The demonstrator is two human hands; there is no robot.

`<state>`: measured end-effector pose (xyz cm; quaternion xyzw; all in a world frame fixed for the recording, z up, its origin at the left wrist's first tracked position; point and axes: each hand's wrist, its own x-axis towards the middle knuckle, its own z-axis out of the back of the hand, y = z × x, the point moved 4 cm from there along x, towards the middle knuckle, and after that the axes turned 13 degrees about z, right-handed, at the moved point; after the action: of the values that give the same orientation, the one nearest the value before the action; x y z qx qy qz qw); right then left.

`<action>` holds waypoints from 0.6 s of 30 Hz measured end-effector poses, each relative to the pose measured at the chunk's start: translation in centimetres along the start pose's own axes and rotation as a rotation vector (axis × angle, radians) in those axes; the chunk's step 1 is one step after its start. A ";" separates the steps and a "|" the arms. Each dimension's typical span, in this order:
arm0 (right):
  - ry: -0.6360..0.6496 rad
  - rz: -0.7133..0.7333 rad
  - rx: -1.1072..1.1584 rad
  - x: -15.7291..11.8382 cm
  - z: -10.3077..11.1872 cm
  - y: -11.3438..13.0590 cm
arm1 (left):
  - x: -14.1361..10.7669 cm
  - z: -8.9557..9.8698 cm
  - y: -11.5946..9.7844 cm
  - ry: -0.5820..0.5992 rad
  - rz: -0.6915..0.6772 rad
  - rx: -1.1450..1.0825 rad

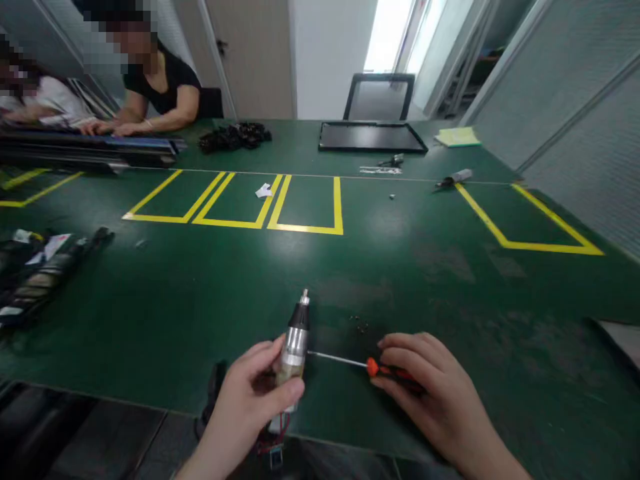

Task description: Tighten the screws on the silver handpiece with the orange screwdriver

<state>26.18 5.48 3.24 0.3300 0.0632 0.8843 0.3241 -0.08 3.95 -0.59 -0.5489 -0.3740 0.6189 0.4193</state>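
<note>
My left hand [257, 387] is wrapped round an electric screwdriver [296, 343], a metal cylinder with a black nose cone and a silver tip pointing away from me. Red wires [281, 423] and a small circuit board [276, 457] dangle from its rear end. In my right hand [430, 387] is a red and black handled screwdriver [371, 367]. Its thin shaft points left, and the tip meets the side of the metal body; whether it sits in a screw cannot be made out. Several tiny screws [361, 325] lie on the green table just beyond my right hand.
Yellow tape outlines [305, 230] mark the green table [200, 280]. Cabled tools [40, 280] lie at the left. Farther back are a black cable pile [235, 137], a framed panel [373, 137] and another driver [454, 179]. Two people sit at far left, one in a black top [173, 83].
</note>
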 end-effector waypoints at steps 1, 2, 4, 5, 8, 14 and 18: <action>-0.006 0.010 -0.002 -0.1 0.1 0.0 | 0.0 -0.1 0.0 -0.002 -0.006 -0.004; -0.008 0.013 0.000 -0.3 0.2 0.0 | 0.1 -0.1 0.0 -0.003 -0.010 -0.008; 0.001 0.002 0.015 -0.6 0.1 -0.1 | 0.2 -0.2 0.0 -0.005 -0.014 -0.021; 0.012 -0.017 0.031 -0.7 0.0 -0.1 | 0.2 -0.2 0.1 -0.005 -0.011 -0.029; 0.069 -0.083 0.078 -1.1 -0.4 0.0 | 0.3 -0.1 0.4 -0.011 -0.008 -0.057; 0.088 -0.139 0.073 -0.9 -0.2 0.4 | 0.3 -0.2 0.5 0.022 -0.019 -0.064; 0.093 -0.182 0.133 -0.6 0.0 0.3 | 0.3 -0.3 0.3 0.025 -0.022 -0.058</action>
<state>26.36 4.87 3.02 0.3022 0.1665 0.8594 0.3773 0.13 4.10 -0.97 -0.5643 -0.3926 0.5961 0.4149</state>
